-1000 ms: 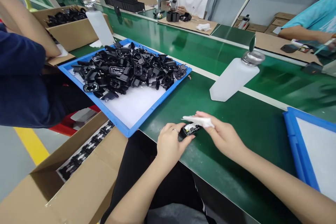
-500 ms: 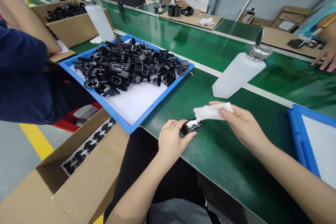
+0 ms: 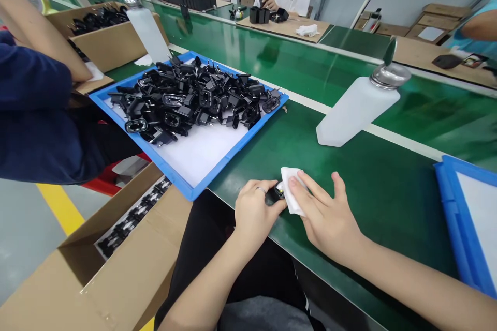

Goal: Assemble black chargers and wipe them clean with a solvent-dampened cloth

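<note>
Between its thumb and fingers, my left hand (image 3: 254, 209) grips a small black plastic plug housing (image 3: 278, 191), with pale and yellow parts showing inside. My right hand (image 3: 326, 212) presses a folded white cloth (image 3: 291, 191) against the housing's right end, which the cloth partly covers. The right thumb or one finger sticks up away from the cloth. Both hands are low over the front edge of the green table (image 3: 310, 119). To the left lies a blue tray (image 3: 217, 168) heaped with black plug housings (image 3: 194, 95) with metal pins.
A white pump bottle (image 3: 357, 111) stands beyond my right hand, another bottle (image 3: 149, 31) behind the tray. A second blue tray (image 3: 450, 217) is at right. An open carton (image 3: 132, 248) with black parts sits lower left. A co-worker's navy sleeve (image 3: 34, 108) is close at left.
My right hand has come down and left, bringing the cloth from above the table onto the housing. My left hand has stayed in place with the housing.
</note>
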{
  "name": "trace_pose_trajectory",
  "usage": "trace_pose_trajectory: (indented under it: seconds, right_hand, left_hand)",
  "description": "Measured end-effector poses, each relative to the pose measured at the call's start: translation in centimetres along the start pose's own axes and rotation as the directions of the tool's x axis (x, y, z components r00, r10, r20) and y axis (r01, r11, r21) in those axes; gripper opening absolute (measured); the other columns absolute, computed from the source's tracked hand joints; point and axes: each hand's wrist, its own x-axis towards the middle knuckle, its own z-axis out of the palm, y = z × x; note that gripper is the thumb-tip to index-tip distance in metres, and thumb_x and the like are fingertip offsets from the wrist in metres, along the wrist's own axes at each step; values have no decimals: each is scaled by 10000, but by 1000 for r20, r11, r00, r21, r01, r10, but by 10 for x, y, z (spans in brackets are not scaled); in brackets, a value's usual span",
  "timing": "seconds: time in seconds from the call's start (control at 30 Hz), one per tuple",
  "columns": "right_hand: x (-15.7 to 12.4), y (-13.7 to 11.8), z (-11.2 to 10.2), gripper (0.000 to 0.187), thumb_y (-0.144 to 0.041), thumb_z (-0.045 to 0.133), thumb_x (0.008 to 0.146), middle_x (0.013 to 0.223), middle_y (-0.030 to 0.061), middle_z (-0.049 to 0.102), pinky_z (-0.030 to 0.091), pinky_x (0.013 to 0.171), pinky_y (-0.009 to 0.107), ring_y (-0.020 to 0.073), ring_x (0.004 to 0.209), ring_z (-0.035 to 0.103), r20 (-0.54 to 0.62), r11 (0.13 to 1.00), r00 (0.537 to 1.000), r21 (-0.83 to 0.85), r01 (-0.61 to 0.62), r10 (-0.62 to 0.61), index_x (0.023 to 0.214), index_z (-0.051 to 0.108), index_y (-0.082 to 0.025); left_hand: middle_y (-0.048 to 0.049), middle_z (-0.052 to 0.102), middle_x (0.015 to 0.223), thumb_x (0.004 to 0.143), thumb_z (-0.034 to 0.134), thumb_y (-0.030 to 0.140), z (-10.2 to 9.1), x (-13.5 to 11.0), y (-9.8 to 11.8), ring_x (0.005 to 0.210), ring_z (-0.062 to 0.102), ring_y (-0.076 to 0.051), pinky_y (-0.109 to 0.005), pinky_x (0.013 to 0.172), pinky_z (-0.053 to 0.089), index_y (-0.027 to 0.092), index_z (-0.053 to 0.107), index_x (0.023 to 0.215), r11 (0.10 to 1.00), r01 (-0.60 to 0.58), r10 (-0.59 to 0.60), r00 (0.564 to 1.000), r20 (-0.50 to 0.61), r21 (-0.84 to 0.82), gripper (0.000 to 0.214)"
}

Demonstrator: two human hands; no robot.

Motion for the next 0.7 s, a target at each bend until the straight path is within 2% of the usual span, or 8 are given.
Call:
trace_pose_trajectory:
  seconds: [0.1, 0.23, 0.3, 0.37, 0.43, 0.5, 0.6, 0.7]
  right_hand:
    - [2, 8, -6, 367, -49, 277, 785, 1055, 129, 522, 179, 877, 559, 242, 1031, 425, 31, 984, 993, 137, -114, 111, 1139, 344, -122]
    - [5, 18, -17, 334, -122, 275, 823, 1099, 85, 497, 238, 909, 488, 203, 1032, 429, -3, 904, 948, 301, -304, 319, 1135, 369, -196]
    - [5, 16, -17, 383, -93, 270, 803, 1103, 83, 495, 168, 929, 512, 208, 1084, 371, -20, 942, 978, 272, -197, 210, 1167, 344, -187]
    - [4, 13, -13, 434, -43, 260, 772, 1090, 76, 507, 90, 922, 554, 215, 1122, 313, 12, 980, 1000, 197, 15, -18, 1177, 344, -177]
    - [3, 12, -7, 441, -17, 251, 766, 1083, 79, 512, 71, 912, 569, 214, 1131, 296, 51, 968, 976, 145, 204, -213, 1162, 372, -166]
    - [3, 16, -5, 420, -19, 246, 778, 1074, 86, 518, 108, 913, 559, 211, 1130, 298, 70, 954, 960, 149, 258, -271, 1142, 403, -157]
    - [5, 30, -10, 387, -61, 258, 789, 1060, 72, 529, 181, 924, 520, 205, 1126, 306, 105, 952, 984, 287, 109, -144, 1112, 439, -178]
    - [9, 43, -18, 305, -169, 292, 819, 1050, 42, 536, 293, 906, 450, 208, 1065, 394, 137, 857, 980, 479, -191, 142, 1056, 481, -208]
  left_hand:
    - [-16, 598, 768, 601, 631, 301, 1, 0, -1, 767, 537, -143, -280, 703, 433, 182, 574, 825, 1000, -22, 22, 1000, -3, 7, 260]
    - [-21, 593, 789, 581, 639, 365, 1, 0, -3, 766, 536, -149, -280, 700, 430, 189, 572, 831, 999, -22, 23, 1000, -10, 33, 313]
    - [-21, 591, 776, 600, 628, 329, 1, 0, -3, 754, 535, -151, -277, 679, 432, 186, 575, 820, 999, -19, 20, 1000, -8, 44, 268]
    - [-16, 593, 770, 656, 571, 253, 0, -1, -4, 750, 531, -146, -263, 655, 431, 194, 578, 808, 998, -53, 53, 999, 0, 33, 163]
    - [-5, 598, 776, 698, 498, 187, -1, -1, -3, 762, 524, -139, -252, 646, 427, 208, 576, 813, 996, -91, 90, 996, 12, 16, 141]
    - [2, 600, 775, 695, 489, 171, -2, -1, -2, 769, 520, -139, -251, 651, 424, 213, 573, 816, 996, -90, 90, 996, 20, 18, 154]
    - [0, 591, 732, 631, 577, 232, -1, 0, -1, 750, 524, -147, -261, 655, 426, 199, 572, 777, 998, -42, 41, 999, 21, 45, 150]
    - [-9, 587, 756, 599, 615, 324, 1, 0, -2, 761, 528, -148, -272, 692, 423, 189, 567, 801, 999, -31, 30, 999, 13, 43, 247]
